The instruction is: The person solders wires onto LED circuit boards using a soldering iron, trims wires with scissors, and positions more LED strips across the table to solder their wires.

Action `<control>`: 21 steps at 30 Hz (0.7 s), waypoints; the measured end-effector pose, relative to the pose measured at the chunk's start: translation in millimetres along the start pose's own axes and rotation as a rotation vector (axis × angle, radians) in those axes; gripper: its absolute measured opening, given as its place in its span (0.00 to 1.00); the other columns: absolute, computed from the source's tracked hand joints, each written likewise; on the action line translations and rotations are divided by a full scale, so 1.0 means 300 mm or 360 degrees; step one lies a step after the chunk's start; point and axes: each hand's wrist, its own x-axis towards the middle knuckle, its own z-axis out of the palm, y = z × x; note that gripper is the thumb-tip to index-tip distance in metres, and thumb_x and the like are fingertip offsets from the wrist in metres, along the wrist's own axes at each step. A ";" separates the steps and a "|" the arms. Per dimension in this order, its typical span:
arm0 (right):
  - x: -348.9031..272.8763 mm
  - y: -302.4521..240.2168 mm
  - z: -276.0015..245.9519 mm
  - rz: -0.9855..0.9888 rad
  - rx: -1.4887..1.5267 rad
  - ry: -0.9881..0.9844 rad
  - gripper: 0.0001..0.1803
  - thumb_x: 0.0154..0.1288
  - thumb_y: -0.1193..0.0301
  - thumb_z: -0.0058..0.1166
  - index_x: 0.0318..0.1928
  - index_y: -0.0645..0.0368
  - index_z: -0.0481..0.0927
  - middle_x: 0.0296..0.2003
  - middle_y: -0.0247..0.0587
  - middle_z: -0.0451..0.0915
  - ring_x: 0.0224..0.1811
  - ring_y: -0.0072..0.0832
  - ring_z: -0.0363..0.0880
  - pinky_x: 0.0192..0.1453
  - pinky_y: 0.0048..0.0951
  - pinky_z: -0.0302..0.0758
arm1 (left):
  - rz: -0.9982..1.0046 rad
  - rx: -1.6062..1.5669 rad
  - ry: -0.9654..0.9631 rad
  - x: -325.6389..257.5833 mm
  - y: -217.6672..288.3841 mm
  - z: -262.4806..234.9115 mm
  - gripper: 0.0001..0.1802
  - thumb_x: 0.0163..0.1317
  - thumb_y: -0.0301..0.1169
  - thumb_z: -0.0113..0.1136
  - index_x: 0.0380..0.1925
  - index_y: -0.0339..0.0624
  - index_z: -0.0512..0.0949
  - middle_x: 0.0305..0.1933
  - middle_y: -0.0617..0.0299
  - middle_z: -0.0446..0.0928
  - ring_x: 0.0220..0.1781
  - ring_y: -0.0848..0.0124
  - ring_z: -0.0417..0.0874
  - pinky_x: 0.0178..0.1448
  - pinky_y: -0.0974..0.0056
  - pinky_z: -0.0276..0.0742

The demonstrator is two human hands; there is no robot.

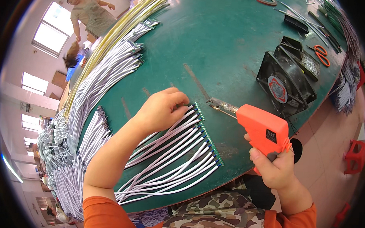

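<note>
at four o'clock the right hand (276,170) wraps its fingers around an orange soldering gun (259,125). nearer the centre, the left hand (162,109) curls its fingers at the eleven-o'clock end of a green strip (212,143) with white cables (128,185); i cannot tell whether they pinch one. farther off, at two o'clock on the bench (217,47), stands a black fan (278,89).

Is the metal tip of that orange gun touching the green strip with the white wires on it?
Apart. The head view shows a narrow bit of green tabletop between the metal tip and the green strip.
</note>
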 end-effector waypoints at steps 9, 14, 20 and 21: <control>0.020 0.006 0.015 -0.0001 -0.0058 -0.0008 0.30 0.64 0.80 0.59 0.67 0.70 0.70 0.54 0.47 0.81 0.55 0.28 0.81 0.61 0.31 0.76 | 0.0212 0.0292 0.0044 0.002 0.005 0.023 0.09 0.61 0.26 0.65 0.42 0.42 0.83 0.36 0.54 0.80 0.36 0.54 0.84 0.42 0.56 0.81; 0.042 0.037 0.025 -0.0367 -0.0241 -0.0003 0.25 0.67 0.80 0.56 0.64 0.68 0.73 0.49 0.41 0.84 0.38 0.16 0.79 0.43 0.24 0.77 | 0.0277 0.0211 0.0151 -0.008 -0.015 0.043 0.10 0.60 0.24 0.64 0.42 0.43 0.84 0.36 0.55 0.79 0.36 0.54 0.83 0.40 0.56 0.80; 0.060 0.026 0.036 -0.0330 -0.0352 -0.0102 0.21 0.67 0.80 0.57 0.60 0.67 0.74 0.45 0.38 0.83 0.36 0.16 0.78 0.42 0.23 0.77 | 0.0295 0.0095 0.0248 -0.016 -0.036 0.069 0.12 0.57 0.20 0.64 0.41 0.43 0.85 0.34 0.56 0.78 0.34 0.57 0.82 0.37 0.58 0.79; 0.060 0.026 0.038 -0.0328 -0.0355 -0.0100 0.21 0.67 0.80 0.57 0.60 0.67 0.74 0.45 0.38 0.83 0.36 0.16 0.78 0.42 0.23 0.77 | 0.0316 0.0100 0.0252 -0.014 -0.038 0.071 0.12 0.57 0.20 0.65 0.41 0.43 0.85 0.34 0.56 0.77 0.34 0.58 0.82 0.37 0.58 0.79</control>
